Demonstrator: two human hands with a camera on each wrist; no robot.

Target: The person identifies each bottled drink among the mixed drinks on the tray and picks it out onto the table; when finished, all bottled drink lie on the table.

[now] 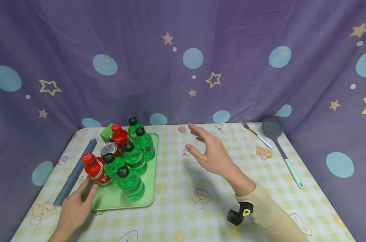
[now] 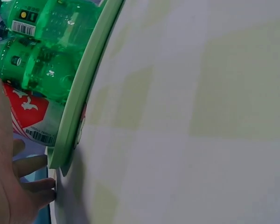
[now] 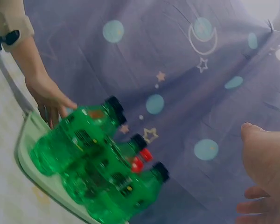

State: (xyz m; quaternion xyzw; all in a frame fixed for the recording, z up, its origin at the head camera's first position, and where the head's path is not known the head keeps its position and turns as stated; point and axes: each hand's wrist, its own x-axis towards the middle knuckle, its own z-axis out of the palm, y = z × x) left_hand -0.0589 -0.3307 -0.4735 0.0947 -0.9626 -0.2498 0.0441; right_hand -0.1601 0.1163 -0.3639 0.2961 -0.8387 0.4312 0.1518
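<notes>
Place: from here I see a curtained-off tabletop (image 1: 177, 164), likely a staged set; I can't tell the room beyond.
Curtain (image 1: 158, 84): purple, starred, back and sides.
Tablecloth (image 1: 171, 188): checked, cartoon-printed.
Kitchenware: fork (image 1: 257, 135), slotted turner (image 1: 273, 129), tray (image 1: 154, 168).

By the head camera the table (image 1: 174, 168) is viewed from above the near side, facing far, while the green tray (image 1: 110, 199) is shared, tilted and closer, by both wrist views.

Right sleeve (image 1: 270, 211): plain beige, long, few creases, ends at right cuff (image 1: 250, 195). Black wrist camera (image 1: 235, 217) beside right cuff, stubby, small yellow marking (image 1: 246, 212). Right hand (image 1: 213, 154) bare past right cuff. Left sleeve (image 3: 14, 18), left of right cuff: beige too, black band (image 3: 11, 37).
</notes>
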